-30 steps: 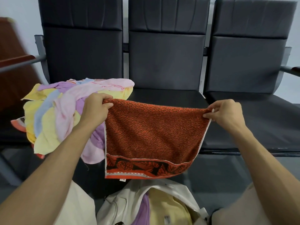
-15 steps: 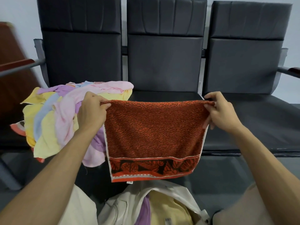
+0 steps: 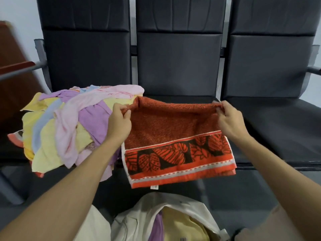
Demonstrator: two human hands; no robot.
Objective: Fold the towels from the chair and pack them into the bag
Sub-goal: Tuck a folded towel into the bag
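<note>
Since a second ago the rust-orange terry towel with a black leaf-patterned border [image 3: 170, 129] has swung from hanging straight down to lying forward over the seat of the middle black padded chair [image 3: 178, 63]. Its border end drapes past that chair's front edge.

The left hand [image 3: 119, 122] and the right hand [image 3: 230, 121] each pinch a far corner, and the fingers [image 3: 127, 113] are curled tight on the cloth towards the chair's back.

The step in hand looks like the next fold. It would go best by keeping the far edge taut, bringing both corners evenly to the border so the white hems meet, then smoothing the cloth flat.

The heap of pastel yellow, pink and purple towels [image 3: 69, 122] crowds the chair's left side, just beside the left wrist, so elbow room lies to the chair's right. The white fabric bag [image 3: 139, 221] stands open below the chair's front edge, with folded towels already inside.
</note>
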